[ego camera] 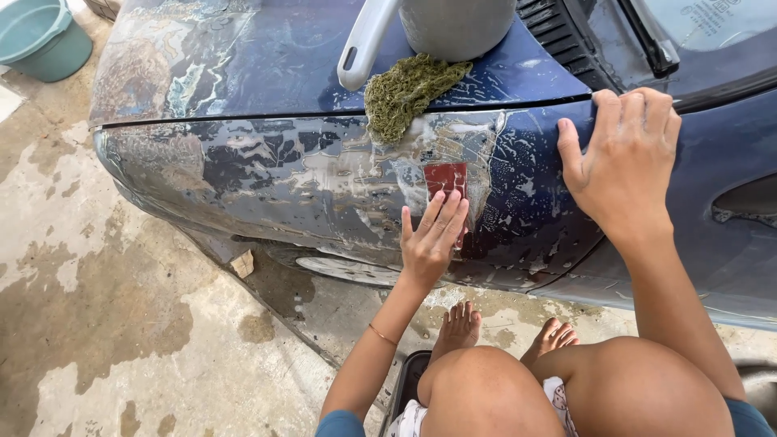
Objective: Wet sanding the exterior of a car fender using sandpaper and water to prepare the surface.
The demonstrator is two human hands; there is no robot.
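Bare arms, thin bracelet (382,333) on left wrist, bare feet

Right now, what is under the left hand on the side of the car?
Under the left hand lies a dark red sheet, pressed against the wet blue fender. Its upper part shows above the fingers; the lower part is covered by the hand.
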